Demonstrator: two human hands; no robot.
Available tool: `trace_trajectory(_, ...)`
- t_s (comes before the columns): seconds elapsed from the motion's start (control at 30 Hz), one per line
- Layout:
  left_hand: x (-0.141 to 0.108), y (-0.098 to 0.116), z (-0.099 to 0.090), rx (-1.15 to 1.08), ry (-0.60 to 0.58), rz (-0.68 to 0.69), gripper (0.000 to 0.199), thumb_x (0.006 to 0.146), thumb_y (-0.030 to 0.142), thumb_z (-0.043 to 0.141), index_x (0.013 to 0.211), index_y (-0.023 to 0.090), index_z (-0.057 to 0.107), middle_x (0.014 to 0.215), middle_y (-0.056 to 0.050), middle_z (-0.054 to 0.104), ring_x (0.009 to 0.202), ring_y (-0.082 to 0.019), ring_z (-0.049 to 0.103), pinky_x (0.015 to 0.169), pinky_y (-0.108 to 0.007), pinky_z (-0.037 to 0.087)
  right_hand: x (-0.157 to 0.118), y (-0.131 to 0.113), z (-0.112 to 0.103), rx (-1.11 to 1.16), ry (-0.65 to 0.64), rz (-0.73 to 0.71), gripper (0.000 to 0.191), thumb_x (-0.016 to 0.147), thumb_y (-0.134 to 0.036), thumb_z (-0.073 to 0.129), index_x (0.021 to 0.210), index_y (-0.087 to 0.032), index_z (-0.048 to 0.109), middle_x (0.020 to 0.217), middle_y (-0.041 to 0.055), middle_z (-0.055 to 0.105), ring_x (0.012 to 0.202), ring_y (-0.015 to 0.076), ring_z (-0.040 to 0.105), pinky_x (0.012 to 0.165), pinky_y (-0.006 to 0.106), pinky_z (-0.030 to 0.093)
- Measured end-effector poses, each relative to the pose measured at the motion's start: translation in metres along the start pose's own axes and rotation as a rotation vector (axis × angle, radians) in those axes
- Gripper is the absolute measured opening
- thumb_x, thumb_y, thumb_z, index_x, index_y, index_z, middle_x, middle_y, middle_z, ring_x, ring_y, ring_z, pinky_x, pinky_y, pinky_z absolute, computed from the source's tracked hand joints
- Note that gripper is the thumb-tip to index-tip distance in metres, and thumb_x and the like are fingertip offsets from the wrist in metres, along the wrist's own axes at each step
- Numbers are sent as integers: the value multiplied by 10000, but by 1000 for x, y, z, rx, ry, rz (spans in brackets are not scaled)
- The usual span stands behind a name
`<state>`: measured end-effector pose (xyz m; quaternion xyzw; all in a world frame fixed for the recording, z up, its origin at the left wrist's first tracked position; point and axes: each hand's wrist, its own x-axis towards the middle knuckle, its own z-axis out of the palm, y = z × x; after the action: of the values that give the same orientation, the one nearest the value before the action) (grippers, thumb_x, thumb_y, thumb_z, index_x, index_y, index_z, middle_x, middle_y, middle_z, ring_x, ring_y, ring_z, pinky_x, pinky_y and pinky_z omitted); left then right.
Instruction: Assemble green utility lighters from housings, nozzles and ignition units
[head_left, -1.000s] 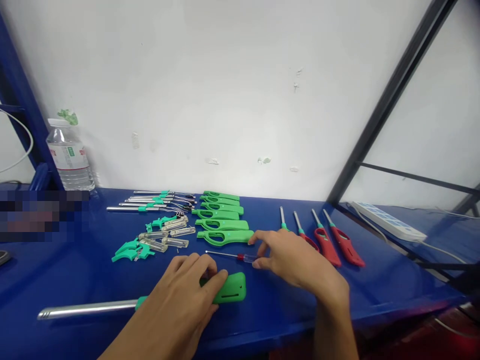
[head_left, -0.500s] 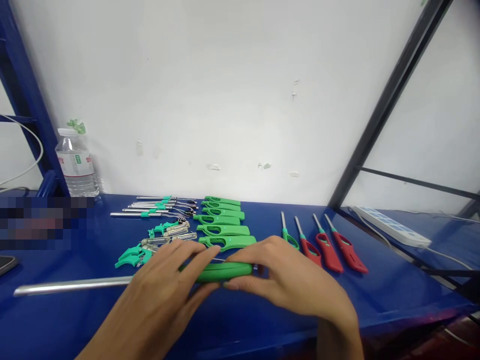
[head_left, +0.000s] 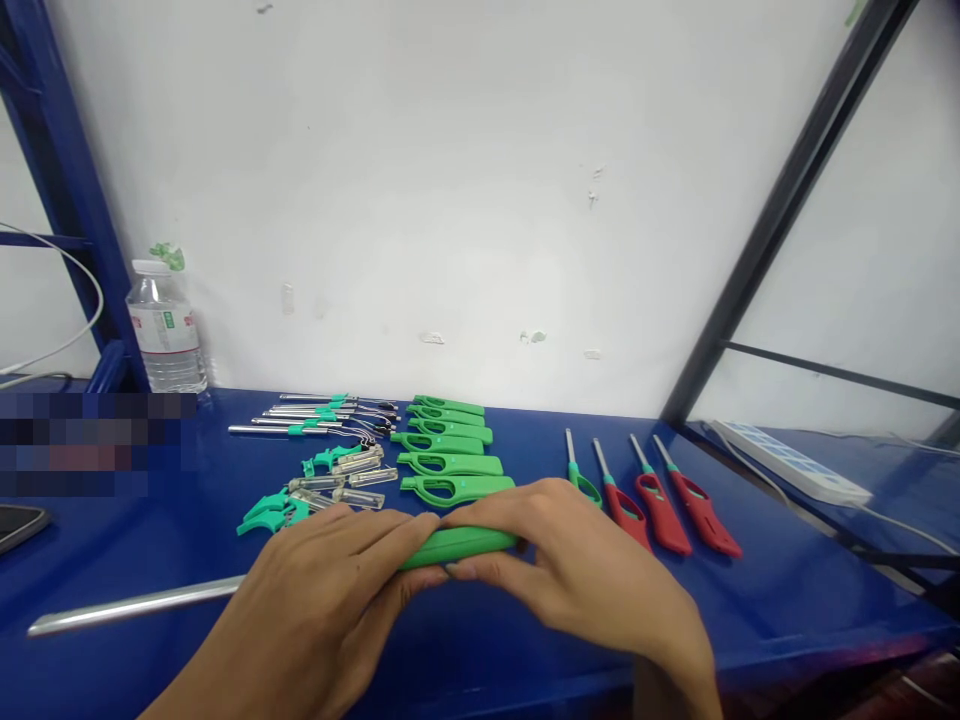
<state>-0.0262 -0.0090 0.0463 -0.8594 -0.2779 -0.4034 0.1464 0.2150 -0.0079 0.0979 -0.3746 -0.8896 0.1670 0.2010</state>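
Observation:
A green lighter (head_left: pixel 465 544) with a long metal tube (head_left: pixel 135 606) lies across both hands above the front of the blue table. My left hand (head_left: pixel 337 580) wraps round its middle, and the tube sticks out to the left. The right end of the green body is pinched between thumb and fingers of my right hand (head_left: pixel 570 560). The fingertips of both hands nearly meet on the body. Behind them lies a column of green handle shells (head_left: pixel 457 488). Clear fuel tanks (head_left: pixel 360 498) and teal triggers (head_left: pixel 274 513) sit behind my left hand.
Metal tubes with wires (head_left: pixel 277 430) lie at the back left. Red lighters (head_left: pixel 664 515) and a green one (head_left: pixel 585 485) are at right. A bottle (head_left: pixel 169 335), a phone (head_left: pixel 19 525) and a power strip (head_left: pixel 787 462) stand or lie farther out.
The tube's free end hangs slightly lower and the two halves of the green body look closer together. My left fingers have closed further over the body. The view has shifted a little.

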Motion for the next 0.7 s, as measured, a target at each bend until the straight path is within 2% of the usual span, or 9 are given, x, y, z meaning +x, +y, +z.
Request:
trace_trajectory(0.17,-3,1,3,0,21,-9,304,1074,139,551,1339,265,629,1060,36,875,701,-179,813,608,-310,584,-1,1,-1,-20,-3,-13,177,1111,-360,696,1174,-275,837,951,-45,854,785,146,741,703,245,441)
trace_trajectory(0.3,-2,2,5,16,8,-30,166,1153,282,525,1277,271,635,1030,43,868,738,-181,823,639,-325,587,-3,2,-4,-42,1,-12,177,1111,-363,691,1114,-276,846,979,-24,864,835,171,772,744,248,466)
trace_trajectory(0.43,0,2,1,113,15,-76,240,1173,388,474,1348,269,586,1093,-2,851,890,-238,830,804,-394,597,-6,2,-6,-65,77,3,194,1105,-391,692,1144,-284,849,1037,-3,867,870,191,786,768,262,498)
trace_trajectory(0.53,-1,-3,-3,181,30,-105,207,1147,288,446,1307,252,573,1086,-24,816,928,-262,784,855,-420,553,-8,2,-6,-99,144,28,192,1094,-389,706,1193,-298,844,1057,-3,861,886,198,787,782,272,515)
trace_trajectory(0.63,-2,-11,-5,257,41,-19,191,1090,141,463,1181,237,602,1086,-36,768,955,-252,710,892,-403,505,-7,3,-3,-116,173,38,240,1088,-393,721,1302,-332,812,1091,-17,854,947,208,790,846,288,535)
trace_trajectory(0.7,-4,-14,-6,290,56,36,180,1072,103,492,1107,230,616,1128,-55,729,1031,-261,664,925,-406,472,-7,4,-1,-113,181,38,346,1047,-461,770,1374,-348,778,1165,-16,847,1031,230,787,911,310,540)
